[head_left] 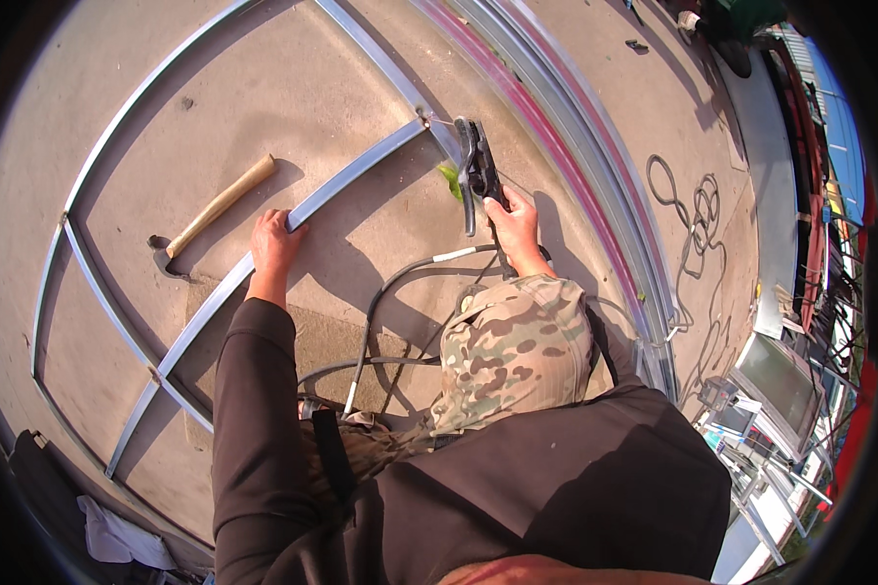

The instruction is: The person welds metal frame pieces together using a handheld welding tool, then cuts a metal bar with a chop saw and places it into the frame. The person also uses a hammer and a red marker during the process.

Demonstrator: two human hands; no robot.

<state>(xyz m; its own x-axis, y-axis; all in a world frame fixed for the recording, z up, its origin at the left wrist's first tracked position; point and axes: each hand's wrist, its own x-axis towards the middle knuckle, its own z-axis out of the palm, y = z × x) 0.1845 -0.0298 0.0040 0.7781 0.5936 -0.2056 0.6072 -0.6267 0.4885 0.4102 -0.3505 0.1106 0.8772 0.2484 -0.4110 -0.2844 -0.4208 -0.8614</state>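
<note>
My left hand is closed around a grey square metal tube, part of a welded frame lying on the ground. At the tube's far end is a joint with another metal bar. Close to that joint, my right hand grips a black welding electrode holder. A thin rod seems to reach from its jaws toward the joint. A hammer with a wooden handle lies left of my left hand, inside the frame.
A black cable with white tape loops beside my knee. Long metal bars, some reddish, lie at the right. Beyond them is a coiled cable. White frames and panels stand at the far right; a white cloth lies lower left.
</note>
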